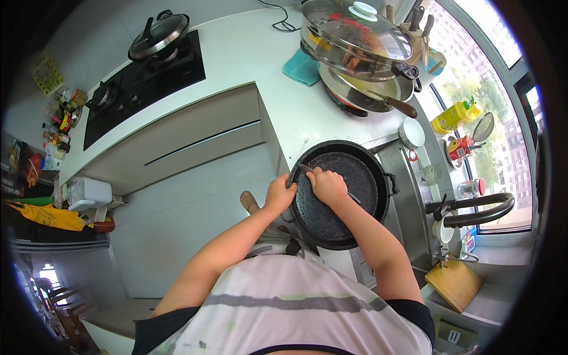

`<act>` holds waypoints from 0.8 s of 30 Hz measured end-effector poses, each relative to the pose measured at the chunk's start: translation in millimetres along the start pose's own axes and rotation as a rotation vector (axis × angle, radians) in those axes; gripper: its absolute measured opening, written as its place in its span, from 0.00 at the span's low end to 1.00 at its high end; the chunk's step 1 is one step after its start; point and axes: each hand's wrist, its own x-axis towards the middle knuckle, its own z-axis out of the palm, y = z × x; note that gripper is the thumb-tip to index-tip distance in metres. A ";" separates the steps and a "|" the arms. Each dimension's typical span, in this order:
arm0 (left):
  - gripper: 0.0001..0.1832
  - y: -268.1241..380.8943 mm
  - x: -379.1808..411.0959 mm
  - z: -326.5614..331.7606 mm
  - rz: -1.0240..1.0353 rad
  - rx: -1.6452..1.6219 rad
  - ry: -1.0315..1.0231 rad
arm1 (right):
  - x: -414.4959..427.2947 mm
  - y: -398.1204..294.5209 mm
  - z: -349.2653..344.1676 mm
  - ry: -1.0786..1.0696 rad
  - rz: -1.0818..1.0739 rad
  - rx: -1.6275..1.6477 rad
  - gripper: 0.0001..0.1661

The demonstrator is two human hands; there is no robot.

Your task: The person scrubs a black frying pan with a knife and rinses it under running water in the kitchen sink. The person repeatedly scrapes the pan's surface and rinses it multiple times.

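A large round black pan [341,222] with two side handles rests at the counter corner, partly over the sink's edge. My left hand [280,194] grips the pan's left rim, the thumb over the edge. Inside the pan my right hand [328,184] is closed around a thin metal utensil [306,168]. One end of it shows beyond my fingers by the rim, and a curved part shows under my wrist; its kind I cannot tell. The pan's inner surface looks rough and speckled.
Beyond the pan stands a lidded glass-topped steamer [355,49] beside a steel pan [337,88] with a wooden-handled utensil. A steel sink [408,199] and black faucet [479,213] lie right. A lidded wok [159,37] sits on the black hob [146,84] at the far left.
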 end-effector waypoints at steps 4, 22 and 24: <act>0.11 6.5 0.3 -2.5 -0.027 0.041 -0.035 | 12.4 11.9 0.5 0.104 0.046 0.012 0.22; 0.12 4.2 0.2 -2.7 -0.055 0.045 -0.056 | 7.4 6.4 -4.7 0.051 -0.021 -0.040 0.22; 0.12 1.2 1.4 -1.2 -0.060 0.059 -0.058 | 8.6 5.4 -6.9 0.042 0.004 -0.039 0.22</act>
